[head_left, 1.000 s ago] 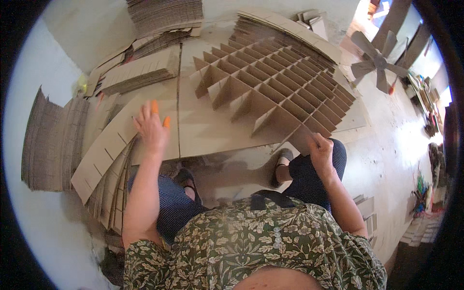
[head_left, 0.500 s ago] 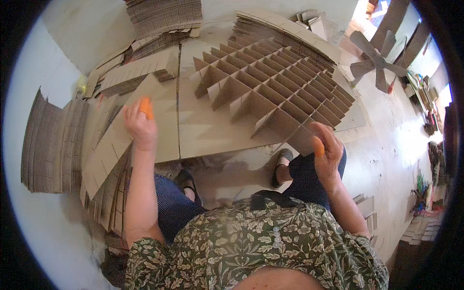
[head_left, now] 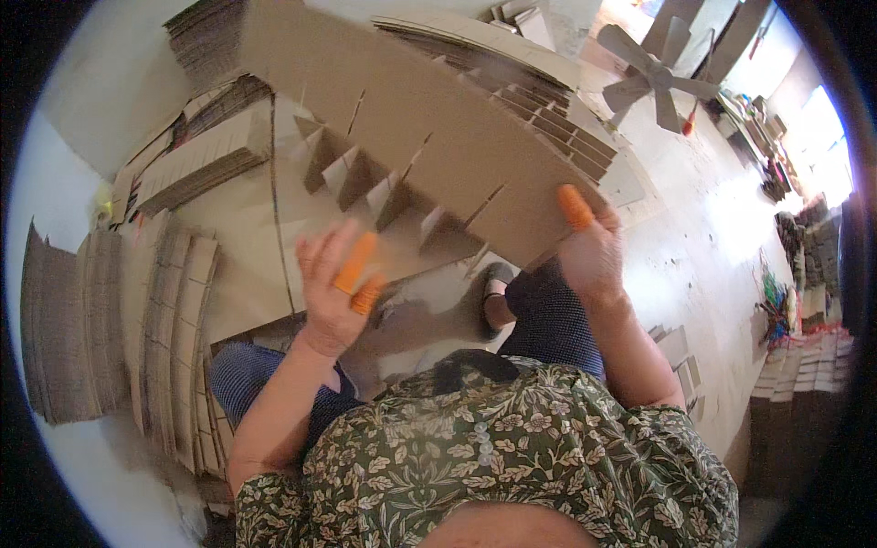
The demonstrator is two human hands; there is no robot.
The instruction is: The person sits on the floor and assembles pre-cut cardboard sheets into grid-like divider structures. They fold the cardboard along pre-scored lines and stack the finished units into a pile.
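A long slotted cardboard strip (head_left: 457, 160) stretches from upper left to lower right, above a cardboard divider grid (head_left: 580, 146). My right hand (head_left: 594, 260) grips the strip's near right end, an orange cover on its thumb. The strip hides much of the grid, whose near cells show below its lower edge. My left hand (head_left: 331, 292) hovers over the table's (head_left: 239, 274) front side, left of the grid's near corner. Its fingers are spread and slightly blurred, two with orange covers, and nothing is in them.
Slotted cardboard strips lie stacked (head_left: 206, 160) on the table's left. More stacks (head_left: 73, 329) stand along the left wall, with leaning strips (head_left: 174, 347) beside them. Behind the grid is another pile (head_left: 484, 46). A fan (head_left: 660, 75) stands at the far right.
The strip near my left hand has swung rightward over the grid, and my right hand now grips its end. My left hand has come right and down with its fingers spread. The view has shifted.
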